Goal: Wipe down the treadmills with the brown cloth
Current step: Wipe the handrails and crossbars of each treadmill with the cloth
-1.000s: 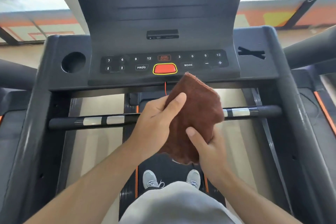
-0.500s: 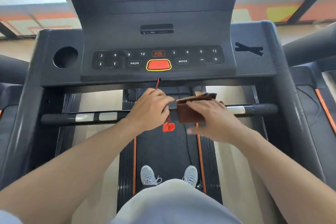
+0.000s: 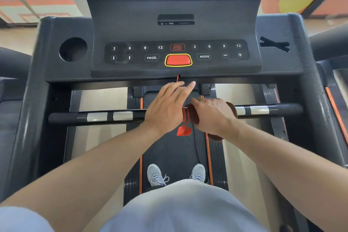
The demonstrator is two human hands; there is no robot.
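A brown cloth point(image 3: 194, 118) is gripped around a treadmill's handlebar point(image 3: 105, 117) by the right hand point(image 3: 211, 115); the left hand point(image 3: 167, 105) is held flat beside it.

Red cord point(image 3: 185, 117) blocks handlebar point(image 3: 116, 117) leftward

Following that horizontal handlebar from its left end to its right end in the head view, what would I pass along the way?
Black foam end → two silver sensor plates → left hand → red cord wound on the bar → right hand gripping the brown cloth → two more silver plates → black foam end.

brown cloth point(image 3: 194, 117) mostly hidden under right hand point(image 3: 211, 115), console top cropped
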